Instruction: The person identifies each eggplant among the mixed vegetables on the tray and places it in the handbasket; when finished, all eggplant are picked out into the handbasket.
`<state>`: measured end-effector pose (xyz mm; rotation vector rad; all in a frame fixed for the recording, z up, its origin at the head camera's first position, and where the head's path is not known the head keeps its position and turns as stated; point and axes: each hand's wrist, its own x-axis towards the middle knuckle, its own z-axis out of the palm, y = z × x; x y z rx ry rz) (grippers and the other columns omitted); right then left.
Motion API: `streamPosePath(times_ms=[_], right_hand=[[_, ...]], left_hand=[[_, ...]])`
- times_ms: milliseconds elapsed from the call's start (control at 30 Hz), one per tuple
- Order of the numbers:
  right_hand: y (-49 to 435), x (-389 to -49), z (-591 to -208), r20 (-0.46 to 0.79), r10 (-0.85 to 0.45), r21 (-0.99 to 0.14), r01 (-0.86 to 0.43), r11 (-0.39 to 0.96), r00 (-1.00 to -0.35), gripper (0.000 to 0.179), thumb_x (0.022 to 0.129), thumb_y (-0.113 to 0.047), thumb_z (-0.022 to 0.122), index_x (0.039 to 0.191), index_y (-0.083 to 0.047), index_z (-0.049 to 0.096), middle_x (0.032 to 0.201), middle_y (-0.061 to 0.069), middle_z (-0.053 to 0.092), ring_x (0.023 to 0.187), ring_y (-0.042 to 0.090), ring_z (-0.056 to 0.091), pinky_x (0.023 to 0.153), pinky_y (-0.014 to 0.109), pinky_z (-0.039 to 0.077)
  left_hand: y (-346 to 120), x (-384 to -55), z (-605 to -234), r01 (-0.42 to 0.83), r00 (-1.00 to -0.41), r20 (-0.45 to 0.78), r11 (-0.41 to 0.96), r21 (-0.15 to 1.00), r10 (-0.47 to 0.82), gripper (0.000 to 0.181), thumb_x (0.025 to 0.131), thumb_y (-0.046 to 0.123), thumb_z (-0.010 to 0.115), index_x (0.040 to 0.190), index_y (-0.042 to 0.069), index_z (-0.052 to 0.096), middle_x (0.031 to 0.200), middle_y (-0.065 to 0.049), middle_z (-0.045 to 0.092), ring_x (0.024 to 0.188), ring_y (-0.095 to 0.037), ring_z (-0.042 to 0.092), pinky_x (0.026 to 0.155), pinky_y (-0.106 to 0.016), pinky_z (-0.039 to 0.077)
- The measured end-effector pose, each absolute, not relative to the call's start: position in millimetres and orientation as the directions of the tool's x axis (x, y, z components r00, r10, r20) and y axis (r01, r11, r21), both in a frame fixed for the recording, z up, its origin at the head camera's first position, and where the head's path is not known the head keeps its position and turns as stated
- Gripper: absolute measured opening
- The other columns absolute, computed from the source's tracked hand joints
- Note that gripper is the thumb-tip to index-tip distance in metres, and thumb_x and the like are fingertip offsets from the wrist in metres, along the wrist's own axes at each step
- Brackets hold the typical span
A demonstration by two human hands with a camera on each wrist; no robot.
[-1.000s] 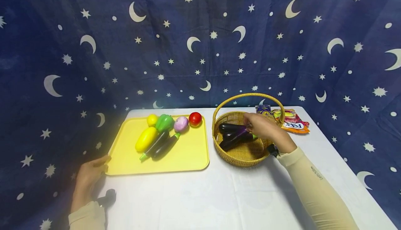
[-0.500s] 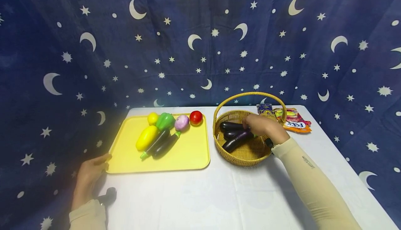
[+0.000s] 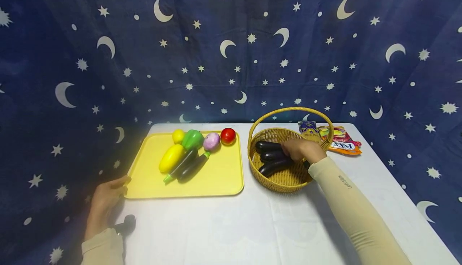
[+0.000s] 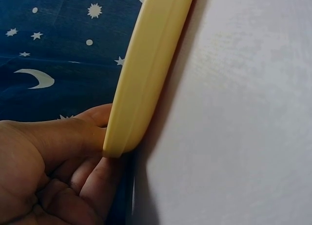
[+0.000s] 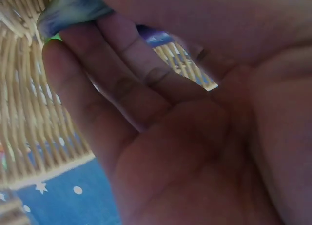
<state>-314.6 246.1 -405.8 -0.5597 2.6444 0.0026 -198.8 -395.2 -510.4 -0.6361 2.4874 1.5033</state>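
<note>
Right hand among the basket eggplants, tray well stocked

Your right hand (image 3: pixel 302 149) is down inside the wicker basket (image 3: pixel 278 185), at the right side of the bench (image 3: pixel 216 225), thumb and fingers closed to a narrow gap that seems to pinch an eggplant (image 5: pixel 73 12) by its stem end; which one, you cannot tell. Three dark eggplants (image 3: pixel 270 156) lie together there. Your left hand (image 3: pixel 107 195) pinches the near left corner of the yellow tray (image 3: pixel 216 181), on the left.

The tray carries two eggplants (image 3: pixel 193 167), a yellow oval fruit (image 3: pixel 171 158), a lemon (image 3: pixel 178 136), a green pepper (image 3: pixel 193 140), a pale purple vegetable (image 3: pixel 211 141) and a tomato (image 3: pixel 228 136). Judging by this layout, handling the basket's eggplants is unfinished: your right hand has not let go. How many pieces remain to be handled cannot be told.
</note>
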Motion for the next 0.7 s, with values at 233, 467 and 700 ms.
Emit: streamPosePath(times_ms=[233, 467, 700], right_hand=[[254.1, -316.1, -414.7, -0.394, -0.406, -0.106, -0.398, 0.911, -0.825, 0.02, 0.087, 0.008, 0.062, 0.088, -0.013, 0.06, 0.082, 0.003, 0.055, 0.076, 0.019, 0.05, 0.067, 0.031, 0.044], [245.1, -314.8, -420.4, -0.376, -0.368, -0.015, -0.391, 0.92, -0.851, 0.018, 0.091, 0.007, 0.062, 0.089, -0.011, 0.06, 0.086, 0.008, 0.061, 0.08, 0.022, 0.055, 0.079, 0.04, 0.055], [240.2, -311.1, -425.7, -0.326, -0.377, 0.012, -0.403, 0.915, -0.867, 0.015, 0.091, 0.008, 0.064, 0.093, -0.006, 0.065, 0.089, 0.011, 0.065, 0.081, 0.022, 0.057, 0.083, 0.044, 0.059]], left_hand=[[-394.4, -199.7, -508.6, -0.417, -0.906, -0.335, 0.422, 0.805, -0.257, 0.062, 0.101, 0.01, 0.056, 0.161, 0.004, 0.043, 0.169, -0.012, 0.034, 0.164, -0.046, 0.02, 0.131, -0.069, 0.022], [-395.2, -200.2, -511.7, -0.417, -0.906, -0.335, 0.405, 0.814, -0.26, 0.063, 0.099, 0.007, 0.055, 0.16, 0.003, 0.043, 0.168, -0.013, 0.034, 0.164, -0.045, 0.02, 0.132, -0.069, 0.02], [-396.2, -198.2, -513.2, -0.411, -0.909, -0.329, 0.418, 0.81, -0.255, 0.064, 0.097, 0.007, 0.056, 0.16, 0.002, 0.044, 0.167, -0.012, 0.035, 0.164, -0.045, 0.018, 0.132, -0.07, 0.016]])
